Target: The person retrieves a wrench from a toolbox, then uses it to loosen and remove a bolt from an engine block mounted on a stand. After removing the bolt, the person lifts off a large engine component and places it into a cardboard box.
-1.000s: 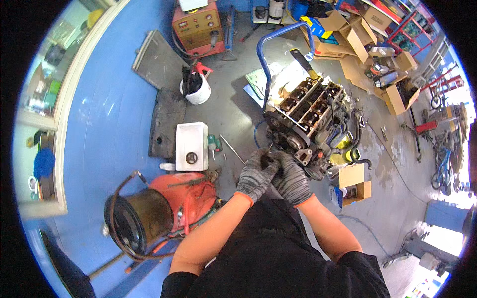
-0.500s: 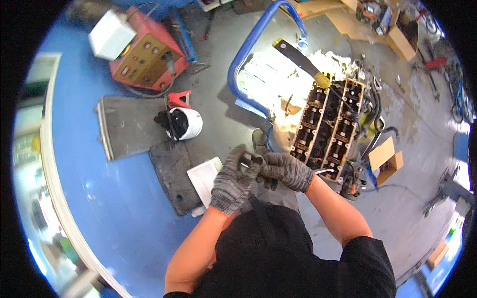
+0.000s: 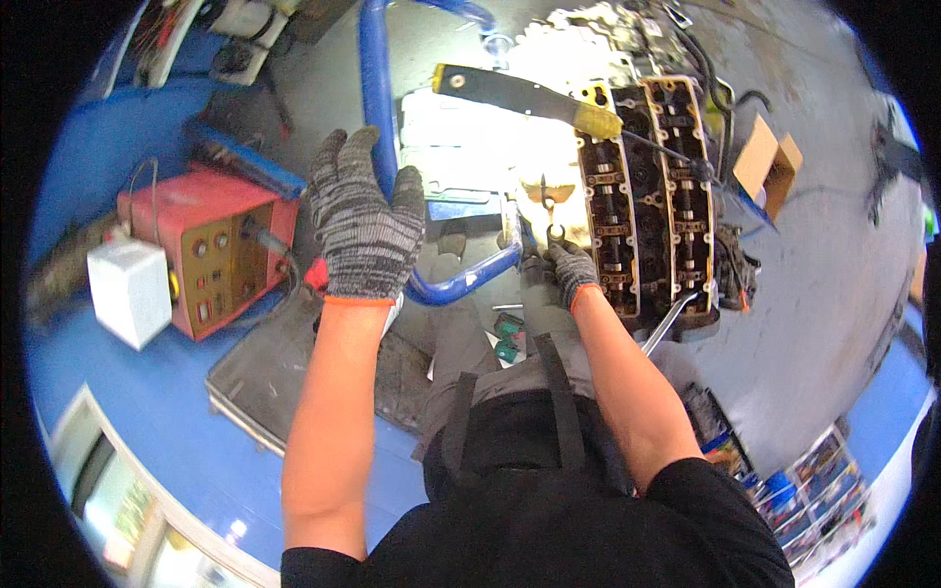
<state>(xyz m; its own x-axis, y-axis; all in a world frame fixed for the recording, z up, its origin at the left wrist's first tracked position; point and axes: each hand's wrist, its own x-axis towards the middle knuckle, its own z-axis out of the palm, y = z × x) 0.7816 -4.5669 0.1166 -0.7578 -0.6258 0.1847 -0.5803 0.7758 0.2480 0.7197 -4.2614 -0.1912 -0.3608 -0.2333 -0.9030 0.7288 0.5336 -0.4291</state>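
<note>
My left hand, in a grey knitted glove with an orange cuff, is raised with fingers apart and holds nothing. It is next to a blue tubular frame. My right hand, gloved alike, has its fingers closed on a small dark ring-shaped piece at the near left edge of an engine. Most of that piece is hidden by the fingers. A dark hook-like part stands just beyond it. The engine's top is uncovered, showing rows of camshaft parts.
A black bar-shaped tool with yellow ends lies across the engine's far left side, over a brightly lit area. A silver rod-like tool leans at its near end. Left are a red machine and a white box; right, an open cardboard box.
My hands were together at my front around a small metal piece. They have separated: the left rose away to the left, opened, and the right reached forward to the engine. The view has turned.
</note>
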